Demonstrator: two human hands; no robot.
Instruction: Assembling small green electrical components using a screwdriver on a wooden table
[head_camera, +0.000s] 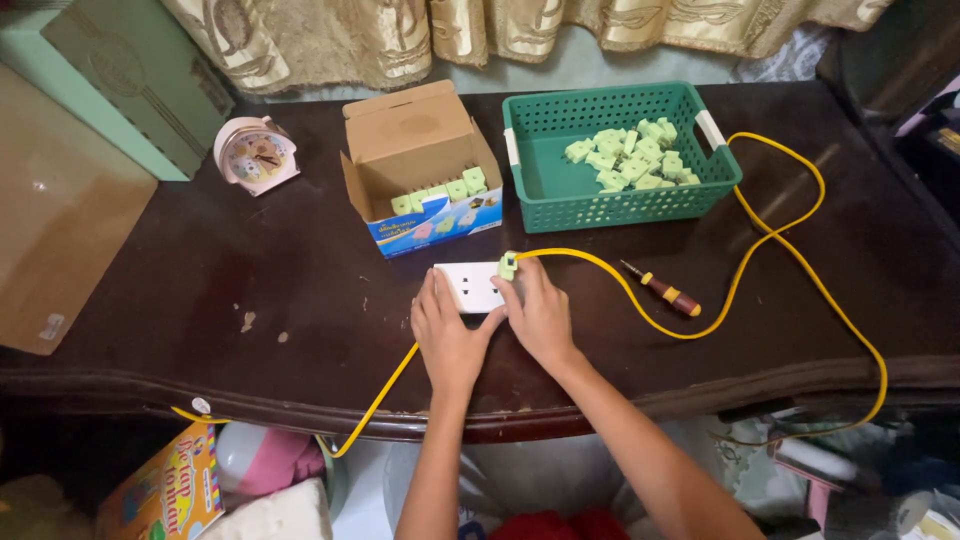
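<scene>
A white socket block (470, 285) lies flat on the dark wooden table (250, 290). My left hand (448, 335) rests on its left side, palm down, holding it. My right hand (540, 312) grips its right end, fingertips by a light green plug (508, 265) that sits at the block's top right corner. A yellow cable (700, 330) runs from the plug in a loop to the right and off the table's front edge. Another stretch of yellow cable (385, 395) leaves from under my left hand towards the lower left.
A green plastic basket (560, 195) holds several light green plugs (635, 155). An open cardboard box (415, 165) with more plugs stands left of it. A screwdriver (662, 289) lies right of my hands. A pink alarm clock (256, 154) sits at the back left.
</scene>
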